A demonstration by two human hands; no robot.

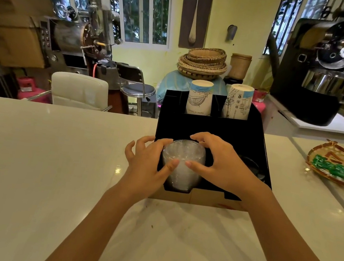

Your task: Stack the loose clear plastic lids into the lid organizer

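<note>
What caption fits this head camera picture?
Both hands, left and right, settle a stack of clear plastic lids into the black lid organizer.

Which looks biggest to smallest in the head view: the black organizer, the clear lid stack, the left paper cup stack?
1. Black organizer
2. Clear lid stack
3. Left paper cup stack

The last two look close; the cups sit farther away, so that order is unsure.

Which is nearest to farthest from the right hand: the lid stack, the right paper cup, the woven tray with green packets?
From the right hand:
1. Lid stack: touching it, in the organizer's front left slot.
2. Right paper cup: behind, at the organizer's back.
3. Woven tray: far right on the counter.
</note>
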